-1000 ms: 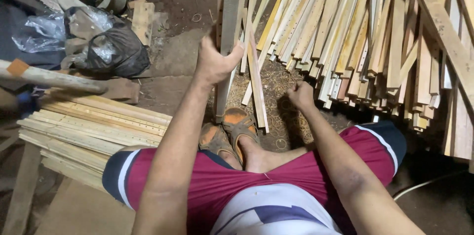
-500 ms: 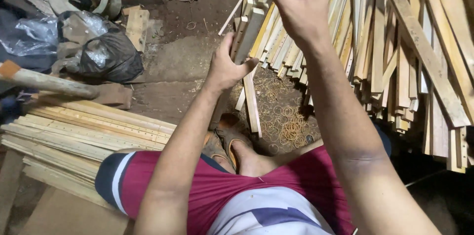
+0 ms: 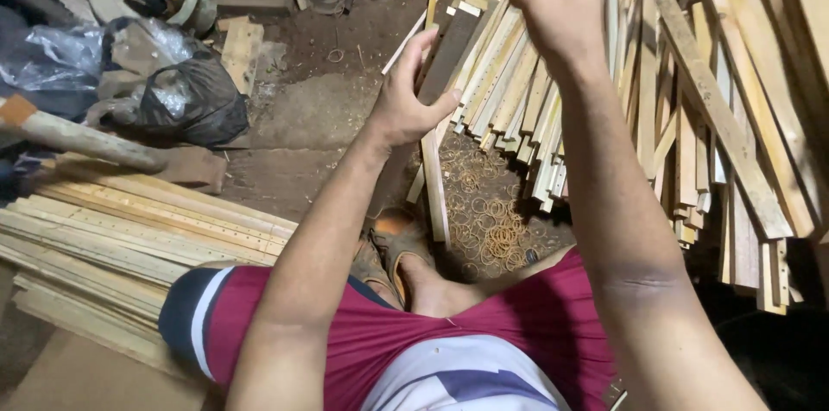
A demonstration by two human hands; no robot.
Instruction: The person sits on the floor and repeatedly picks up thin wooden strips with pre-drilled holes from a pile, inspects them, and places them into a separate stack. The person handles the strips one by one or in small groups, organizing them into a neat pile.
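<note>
My left hand (image 3: 413,100) grips a bundle of thin wooden slats (image 3: 456,35) that stands on end on the dirt floor, leaning away from me. My right hand (image 3: 560,5) is raised just right of the bundle's top, with the fingertips pinched together. I cannot make out anything between them. Several tan rubber bands (image 3: 488,221) lie scattered on the ground by my feet, below the bundle.
A large loose pile of slats (image 3: 691,117) fills the right side. A stack of long slats (image 3: 129,230) lies at my left knee. A black plastic bag (image 3: 194,100), a round wooden pole (image 3: 78,139) and clutter sit at far left. My sandalled feet (image 3: 393,247) rest between.
My right hand rose from the floor near the rubber bands up to the top of the bundle. The left hand kept its grip, and the bundle now leans further right.
</note>
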